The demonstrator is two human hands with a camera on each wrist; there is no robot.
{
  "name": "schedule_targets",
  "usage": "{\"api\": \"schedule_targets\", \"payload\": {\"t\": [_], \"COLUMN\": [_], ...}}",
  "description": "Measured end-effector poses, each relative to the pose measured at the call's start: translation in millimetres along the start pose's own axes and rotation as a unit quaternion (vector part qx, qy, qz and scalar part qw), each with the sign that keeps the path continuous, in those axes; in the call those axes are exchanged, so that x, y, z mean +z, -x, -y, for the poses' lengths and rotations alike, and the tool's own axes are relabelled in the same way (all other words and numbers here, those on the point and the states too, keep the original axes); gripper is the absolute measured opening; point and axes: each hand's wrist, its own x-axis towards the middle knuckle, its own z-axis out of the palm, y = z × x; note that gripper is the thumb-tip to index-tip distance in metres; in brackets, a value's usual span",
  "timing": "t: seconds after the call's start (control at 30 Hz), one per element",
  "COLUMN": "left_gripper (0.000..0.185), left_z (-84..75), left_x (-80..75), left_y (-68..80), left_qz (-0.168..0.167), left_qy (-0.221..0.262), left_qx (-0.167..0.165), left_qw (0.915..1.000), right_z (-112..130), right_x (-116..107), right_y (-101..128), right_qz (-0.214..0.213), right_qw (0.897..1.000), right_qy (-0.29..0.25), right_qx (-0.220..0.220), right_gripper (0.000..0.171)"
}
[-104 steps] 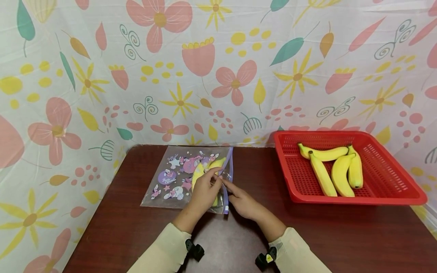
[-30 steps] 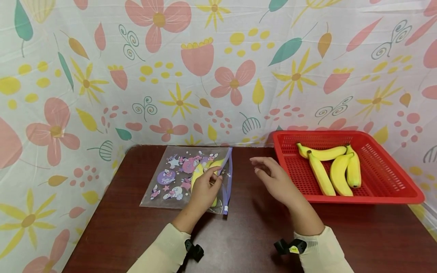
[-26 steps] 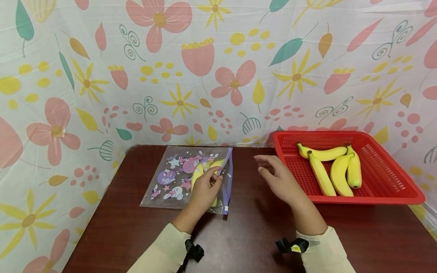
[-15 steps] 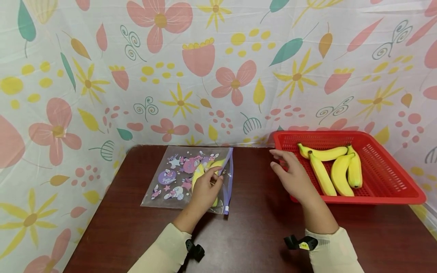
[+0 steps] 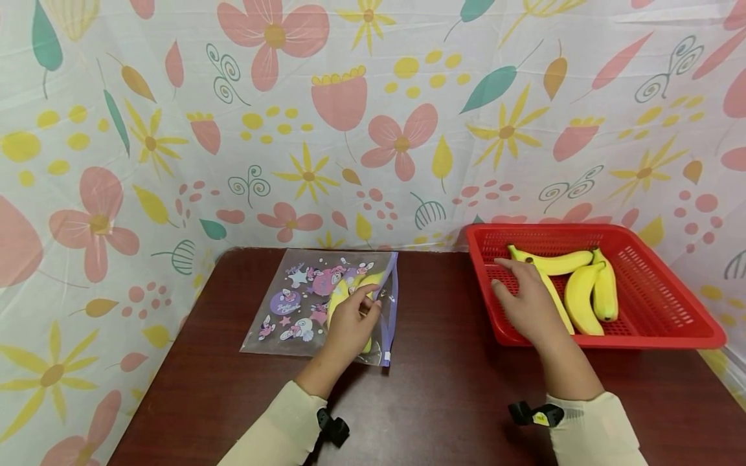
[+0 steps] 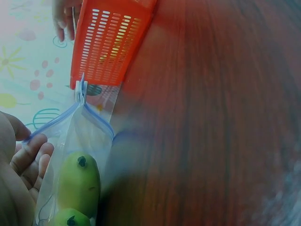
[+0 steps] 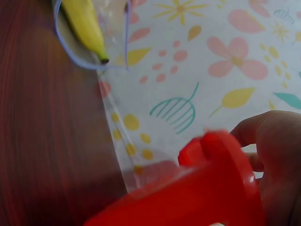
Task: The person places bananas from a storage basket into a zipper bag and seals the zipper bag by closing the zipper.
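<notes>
A clear zip bag (image 5: 297, 304) with a cartoon print and a purple zip edge lies at the left of the table. My left hand (image 5: 348, 323) pinches its upper layer near the mouth, holding it apart from the lower layer in the left wrist view. Inside the bag are bananas (image 6: 79, 188), partly covered by that hand in the head view. My right hand (image 5: 527, 304), fingers extended and holding nothing, hovers over the left side of a red basket (image 5: 618, 341). Several bananas (image 5: 583, 298) lie in this basket; the hand hides part of the leftmost one.
The dark wooden table (image 5: 419, 401) stretches between bag and basket. Behind it hangs a flower-patterned cloth (image 5: 402, 84), close to the far rim of the basket. The basket's left rim stands beside my right fingers.
My right hand has left the bag's mouth and moved right, across the table and over the basket's left rim. My left hand has stayed at the bag.
</notes>
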Motion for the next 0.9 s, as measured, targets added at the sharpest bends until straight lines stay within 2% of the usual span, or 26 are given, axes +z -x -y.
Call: {"api": "schedule_targets", "payload": {"t": [0.43, 0.7, 0.9], "left_gripper": [0.032, 0.032, 0.033], "left_z": [0.5, 0.4, 0.3], "left_x": [-0.5, -0.4, 0.2], "left_y": [0.0, -0.5, -1.5], "left_qz": [0.003, 0.007, 0.007], "left_qy": [0.002, 0.002, 0.002], "left_qx": [0.005, 0.0, 0.002], "left_qw": [1.0, 1.0, 1.0], "right_z": [-27, -42, -50], "right_x": [-14, -22, -27], "right_y": [-11, -22, -28], "right_qz": [0.047, 0.085, 0.106], "right_qw": [0.994, 0.984, 0.978], "right_qy": [0.081, 0.133, 0.151], "right_qx": [0.053, 0.082, 0.096], "right_gripper": [0.066, 0.075, 0.077]}}
